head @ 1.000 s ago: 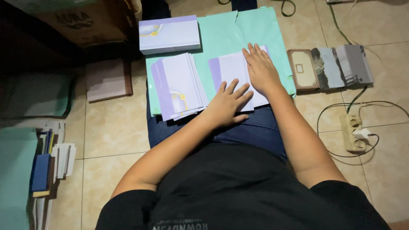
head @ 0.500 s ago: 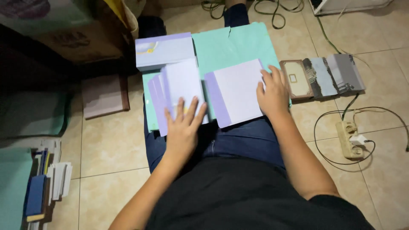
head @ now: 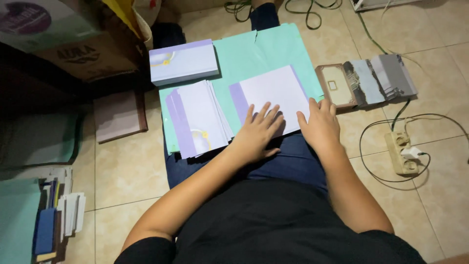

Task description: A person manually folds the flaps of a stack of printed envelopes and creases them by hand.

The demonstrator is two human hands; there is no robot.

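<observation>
The left hand (head: 256, 134) and right hand (head: 320, 124) cover the near edge of the white card (head: 271, 95). The green sheet (head: 254, 54) hides most of the legs. The box (head: 58, 36) and cables (head: 293, 7) run off the top edge

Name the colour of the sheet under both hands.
Pale lavender sheet, darker purple left band; head view.

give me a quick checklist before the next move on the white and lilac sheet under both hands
1. Left hand flat on the white and lilac paper sheet: ok.
2. Right hand on the sheet's right edge: ok.
3. Sheet resting fully on the mint green paper mat: cannot tell, hands cover its near edge.
4. Fanned stack of lilac cards apart from the sheet: ok.
5. Lilac rectangular box out of the way: ok.
</observation>
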